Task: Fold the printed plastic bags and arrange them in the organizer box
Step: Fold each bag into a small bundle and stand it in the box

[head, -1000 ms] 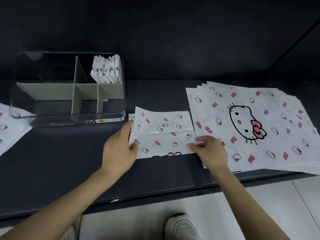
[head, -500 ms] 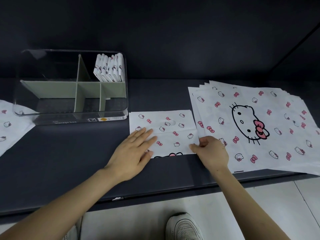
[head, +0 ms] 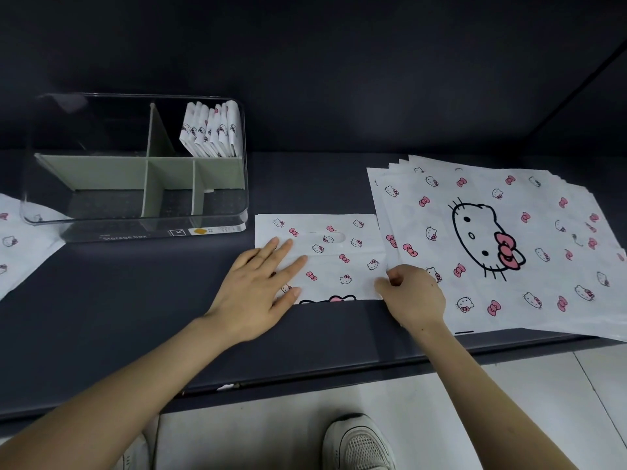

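- Folded bag [head: 339, 262] lay flat on the dark tabletop [head: 135, 317], center, just in front & right of the organizer box [head: 135, 225]; white plastic w/ small cat-face & pink bow print, die-cut handle slot near its far edge, part of a big pink bow showing at its near edge.
- Your left hand [head: 258, 293] was open, palm down, fingers [head: 288, 245] spread, pressing flat on the bag's left portion.
- Your right hand [head: 412, 296] was curled, thumb & fingertips pinching the bag's right edge; that edge touched or slightly overlapped the flat stack, can't tell which.
- Stack of unfolded bags [head: 492, 249] sat right of the folded one, fanned a bit at the far-left corner, top bag showing a large cat face w/ pink bow; its near-right part hung past the table edge.
- Organizer box was clear plastic w/ pale green dividers [head: 159, 171], "Storage box" label on the front wall.
- Back-right compartment held a row of folded bags [head: 212, 134] standing upright, leaning slightly; other compartments showed only dividers.
- More printed plastic [head: 20, 245] lay at far left, partly under the box's left corner, cut off by the frame.
- White sneaker [head: 359, 442] showed below the table on light floor tiles [head: 509, 385].
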{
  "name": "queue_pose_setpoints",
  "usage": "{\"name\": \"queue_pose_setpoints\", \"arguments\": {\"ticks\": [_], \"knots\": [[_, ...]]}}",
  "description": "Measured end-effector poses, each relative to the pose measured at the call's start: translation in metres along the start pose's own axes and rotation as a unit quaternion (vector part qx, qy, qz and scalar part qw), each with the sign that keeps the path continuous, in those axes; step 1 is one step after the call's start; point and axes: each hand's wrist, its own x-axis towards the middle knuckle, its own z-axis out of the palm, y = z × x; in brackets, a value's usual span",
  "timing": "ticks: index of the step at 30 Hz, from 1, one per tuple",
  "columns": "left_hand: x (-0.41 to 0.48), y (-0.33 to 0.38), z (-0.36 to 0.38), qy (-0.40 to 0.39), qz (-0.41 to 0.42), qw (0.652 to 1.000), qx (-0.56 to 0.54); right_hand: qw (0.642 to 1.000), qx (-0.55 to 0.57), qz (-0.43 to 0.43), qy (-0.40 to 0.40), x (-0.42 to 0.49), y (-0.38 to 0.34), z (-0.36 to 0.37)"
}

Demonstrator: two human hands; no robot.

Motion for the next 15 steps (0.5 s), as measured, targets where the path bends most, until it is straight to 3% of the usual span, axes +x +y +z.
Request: {"name": "queue_pose_setpoints", "arguments": {"ticks": [5,11,15], "knots": [[0.0062,-0.0053,0.0009,-0.017,0.015,0.999,0.026,1.0,-0.004,-0.005,-0.004,0.0015,0.0021,0.0012],[0.0067,-0.0077,-0.0017,0.005,-0.013,1.0,-0.017,1.0,-0.02,-0.016,-0.002,0.001,0.0033,0.0015],[0.004,-0.0058,-0.0023,-0.003,0.028,1.0,-0.008,1.0,-0.015,-0.021,-0.001,0.0018,0.0035,0.0014]]}}
